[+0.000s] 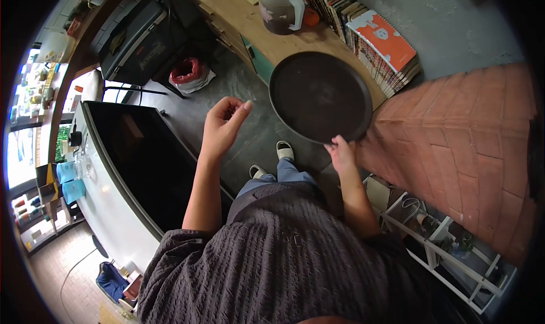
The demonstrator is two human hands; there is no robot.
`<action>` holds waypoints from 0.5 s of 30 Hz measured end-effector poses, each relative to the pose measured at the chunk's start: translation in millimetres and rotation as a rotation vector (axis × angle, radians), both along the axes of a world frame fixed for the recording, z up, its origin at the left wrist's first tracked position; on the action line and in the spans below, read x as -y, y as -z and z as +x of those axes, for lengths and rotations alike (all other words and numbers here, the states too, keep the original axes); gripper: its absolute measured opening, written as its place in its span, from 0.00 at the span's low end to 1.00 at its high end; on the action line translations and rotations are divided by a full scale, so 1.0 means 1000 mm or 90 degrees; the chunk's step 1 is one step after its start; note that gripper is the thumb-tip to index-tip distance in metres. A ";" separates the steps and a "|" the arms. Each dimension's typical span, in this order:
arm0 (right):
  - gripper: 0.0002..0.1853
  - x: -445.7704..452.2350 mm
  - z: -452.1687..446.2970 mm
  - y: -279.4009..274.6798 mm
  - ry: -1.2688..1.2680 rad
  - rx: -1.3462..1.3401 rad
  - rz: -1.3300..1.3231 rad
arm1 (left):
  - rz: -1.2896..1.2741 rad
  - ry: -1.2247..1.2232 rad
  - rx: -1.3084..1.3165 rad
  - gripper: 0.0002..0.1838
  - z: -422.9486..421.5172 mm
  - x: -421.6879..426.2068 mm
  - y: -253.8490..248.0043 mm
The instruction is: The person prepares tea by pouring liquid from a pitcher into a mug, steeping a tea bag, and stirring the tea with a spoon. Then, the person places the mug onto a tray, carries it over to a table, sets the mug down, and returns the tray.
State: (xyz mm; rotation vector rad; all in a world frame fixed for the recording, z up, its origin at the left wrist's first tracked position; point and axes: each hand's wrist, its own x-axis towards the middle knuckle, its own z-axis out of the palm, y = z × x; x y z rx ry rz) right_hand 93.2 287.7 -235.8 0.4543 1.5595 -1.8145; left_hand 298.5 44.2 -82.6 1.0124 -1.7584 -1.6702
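A large round dark serving tray [321, 97] is tilted towards me, in front of the wooden counter. My right hand [343, 153] grips its near rim, with the thumb and fingers at the edge. To the left of the tray, my left hand [226, 122] is raised over the floor, apart from everything. Its fingers curl in towards the thumb, and I see nothing held in them. The far edge of the tray covers part of the counter front.
On the wooden counter [238, 11] stand a clear plastic pitcher [278, 11] and a row of books with an orange notebook [383, 39] on top. A brick ledge [448, 148] is at right. At left are a black-topped white unit [122, 182] and a red-lined bin [190, 74].
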 end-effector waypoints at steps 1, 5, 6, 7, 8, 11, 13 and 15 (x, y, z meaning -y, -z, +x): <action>0.21 -0.012 0.000 0.006 -0.010 0.073 -0.083 | -0.014 0.008 0.008 0.12 -0.002 -0.001 -0.001; 0.25 -0.040 0.010 -0.030 -0.120 0.148 -0.159 | -0.042 -0.047 0.052 0.13 0.008 0.008 -0.002; 0.26 -0.033 0.021 -0.064 -0.170 0.099 -0.147 | -0.044 -0.081 0.064 0.15 0.014 0.012 0.002; 0.27 -0.025 0.030 -0.086 -0.220 0.052 -0.135 | -0.050 -0.097 0.062 0.15 0.022 0.016 0.007; 0.27 -0.018 0.036 -0.094 -0.236 0.052 -0.140 | -0.063 -0.149 0.110 0.19 0.033 0.020 0.012; 0.31 0.011 0.042 -0.097 -0.335 0.105 -0.186 | -0.122 -0.261 0.215 0.28 0.068 0.034 0.018; 0.33 0.045 0.044 -0.110 -0.396 0.100 -0.226 | -0.139 -0.355 0.286 0.36 0.095 0.038 0.016; 0.35 0.080 0.042 -0.129 -0.480 0.091 -0.270 | -0.092 -0.426 0.228 0.35 0.124 0.042 0.008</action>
